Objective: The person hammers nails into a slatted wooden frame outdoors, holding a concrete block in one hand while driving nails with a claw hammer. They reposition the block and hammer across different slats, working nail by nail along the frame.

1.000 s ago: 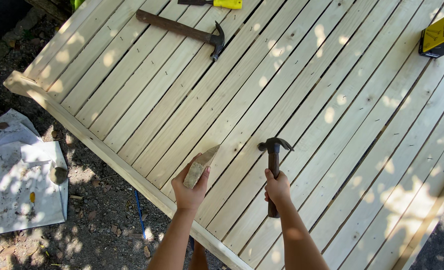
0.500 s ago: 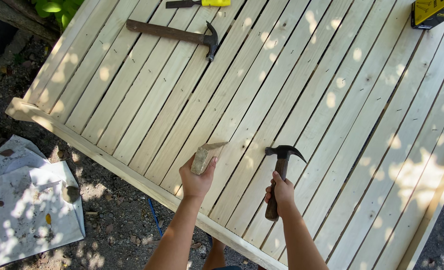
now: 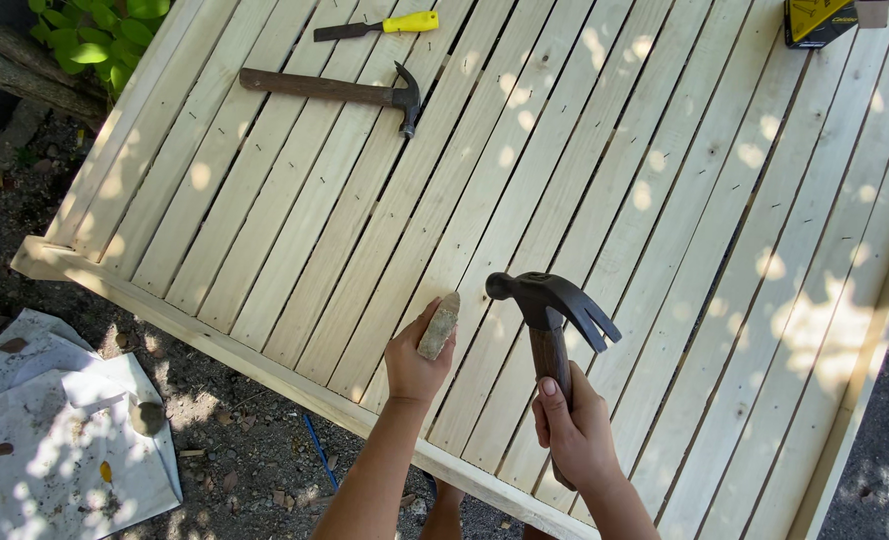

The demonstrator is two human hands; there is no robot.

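My right hand (image 3: 575, 428) grips the dark wooden handle of a claw hammer (image 3: 552, 310), whose black head hangs just above a panel of pale wooden slats (image 3: 584, 180). My left hand (image 3: 416, 362) holds a small wooden block (image 3: 439, 326) pressed on edge against a slat, just left of the hammer head. Small nails dot the slats.
A second claw hammer (image 3: 342, 92) and a yellow-handled chisel (image 3: 379, 26) lie on the slats at the top. A yellow and black tool (image 3: 819, 18) sits at the top right. Grey sheets (image 3: 54, 440) lie on the dirt at the lower left, beyond the panel's edge (image 3: 214, 345).
The view has moved closer to the panel. My right hand has raised and turned the hammer, its head now nearer the block. My left hand stays on the block.
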